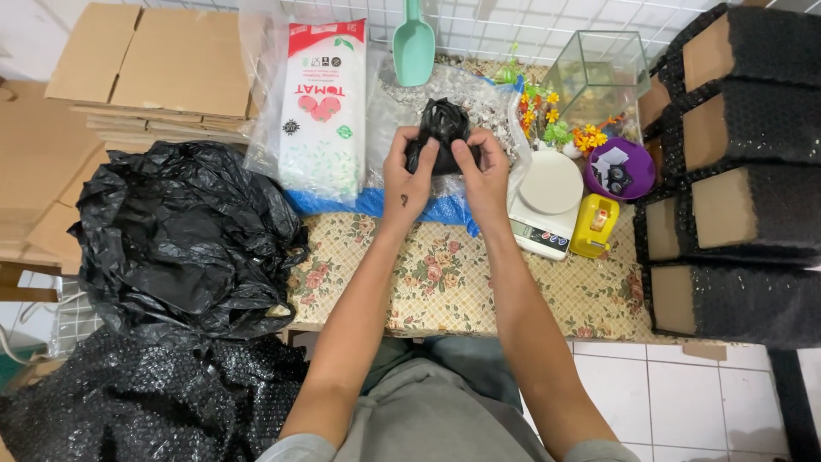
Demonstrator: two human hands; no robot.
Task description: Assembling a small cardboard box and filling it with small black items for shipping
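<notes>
Both of my hands grip a small black plastic bag (443, 128) over the far side of a floral-covered table (445, 282). My left hand (409, 169) pinches the bag's left side, my right hand (484, 171) its right side. The bag's gathered top sticks up between my fingers. Right behind the bag lies a clear sack of small pale gravel (479, 94), with a teal plastic scoop (414, 43) resting at its far edge.
A white kitchen scale (547, 197), a yellow tape dispenser (596, 224) and a purple bowl (620, 171) stand to the right, a glass tank (599, 77) behind them. Wrapped boxes (735, 171) line the right. Left: a white bag (325, 103), black plastic bags (180, 239), flat cardboard (162, 60).
</notes>
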